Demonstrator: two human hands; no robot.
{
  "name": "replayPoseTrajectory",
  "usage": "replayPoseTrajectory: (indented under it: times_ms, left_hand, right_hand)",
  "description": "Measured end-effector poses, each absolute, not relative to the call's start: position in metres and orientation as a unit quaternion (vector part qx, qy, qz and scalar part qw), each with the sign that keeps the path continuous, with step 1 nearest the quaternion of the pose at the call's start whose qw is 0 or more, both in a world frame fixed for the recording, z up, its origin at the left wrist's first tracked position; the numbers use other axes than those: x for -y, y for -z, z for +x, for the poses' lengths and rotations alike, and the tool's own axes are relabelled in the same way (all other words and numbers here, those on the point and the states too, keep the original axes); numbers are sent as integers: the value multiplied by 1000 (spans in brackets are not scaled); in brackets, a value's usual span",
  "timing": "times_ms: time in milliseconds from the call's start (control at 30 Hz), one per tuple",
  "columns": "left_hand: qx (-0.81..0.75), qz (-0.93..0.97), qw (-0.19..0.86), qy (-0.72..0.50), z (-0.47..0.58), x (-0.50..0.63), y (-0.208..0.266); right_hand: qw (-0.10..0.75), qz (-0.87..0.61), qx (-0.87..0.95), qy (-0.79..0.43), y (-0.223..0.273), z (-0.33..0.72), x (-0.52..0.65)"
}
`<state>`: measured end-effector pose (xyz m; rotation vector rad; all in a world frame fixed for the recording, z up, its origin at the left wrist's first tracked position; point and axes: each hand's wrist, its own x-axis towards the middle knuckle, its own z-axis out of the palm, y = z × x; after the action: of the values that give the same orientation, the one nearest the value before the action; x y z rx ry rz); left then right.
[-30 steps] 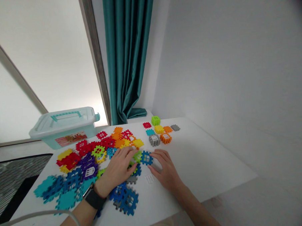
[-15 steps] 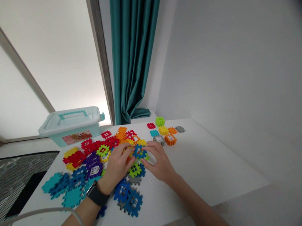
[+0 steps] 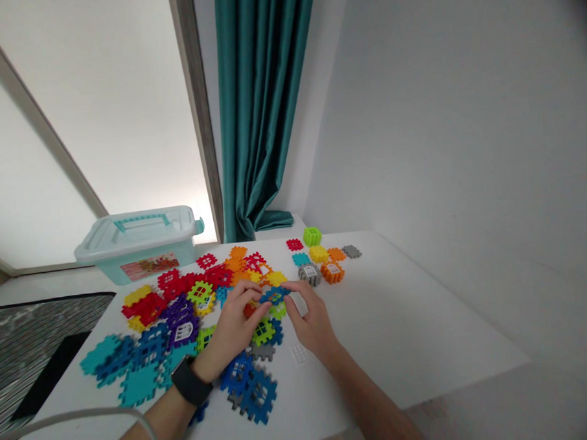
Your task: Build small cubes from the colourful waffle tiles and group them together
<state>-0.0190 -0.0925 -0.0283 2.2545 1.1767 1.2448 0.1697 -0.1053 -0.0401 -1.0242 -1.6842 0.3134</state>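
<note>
Between my two hands a blue interlocking building tile [image 3: 276,295] with notched edges and openings is held tilted, just over the pile. My left hand [image 3: 235,316], with a dark watch [image 3: 190,380] on the wrist, pinches its left edge. On the opposite edge, the fingers and thumb of my right hand [image 3: 311,313] close on it. Beneath and beside the hands lie a lime green window tile [image 3: 263,331], a grey tile [image 3: 263,352] and joined blue tiles [image 3: 259,393]. A white window insert [image 3: 299,354] rests below my right hand.
Purple tiles [image 3: 180,319], red tiles [image 3: 146,308] and teal tiles [image 3: 140,384] spread over the left of the white table [image 3: 400,325]. Farther right stand a grey cube [image 3: 309,275], an orange cube [image 3: 333,272] and a green cube [image 3: 312,236]. A lidded box [image 3: 143,246] sits behind; a cable [image 3: 78,414] crosses the lower left.
The blue tile has tipped from facing me to a flatter angle. My right hand has shifted slightly right with it, while both hands keep hold.
</note>
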Motion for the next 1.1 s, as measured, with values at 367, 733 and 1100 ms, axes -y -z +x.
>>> replayPoseTrajectory:
  times_ms: [367, 733, 1100]
  left_hand:
    - [-406, 843, 49, -348, -25, 91, 35]
    - [-417, 823, 46, -384, -32, 80, 41]
    - [-422, 816, 29, -394, -32, 79, 44]
  right_hand:
    - [532, -474, 669, -213, 43, 177, 99]
    - [514, -417, 730, -169, 43, 183, 99]
    - [466, -405, 778, -115, 48, 191, 96]
